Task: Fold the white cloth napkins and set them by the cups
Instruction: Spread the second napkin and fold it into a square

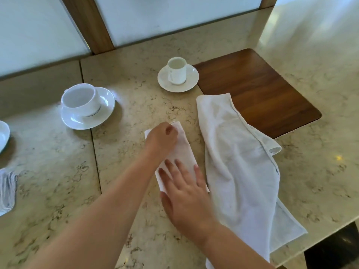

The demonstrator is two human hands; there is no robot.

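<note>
A white napkin (184, 152), folded into a narrow strip, lies on the marble table in the middle of the view. My left hand (161, 138) rests on its far end with the fingers curled and pinching the cloth. On the near end my right hand (184, 191) lies flat, fingers spread, pressing it down. Right beside the strip sprawls a larger rumpled white cloth (235, 164). Beyond it stands a small white cup (176, 70) on its saucer (191, 80). A wide white cup (79, 100) on a saucer (104, 113) sits at the left.
A dark wooden inlay (258, 88) fills the table's right side, partly under the rumpled cloth. Another white dish (3, 134) and a bunched cloth (6, 189) show at the left edge. A wall with wooden posts borders the back. The table edge drops off at the lower right.
</note>
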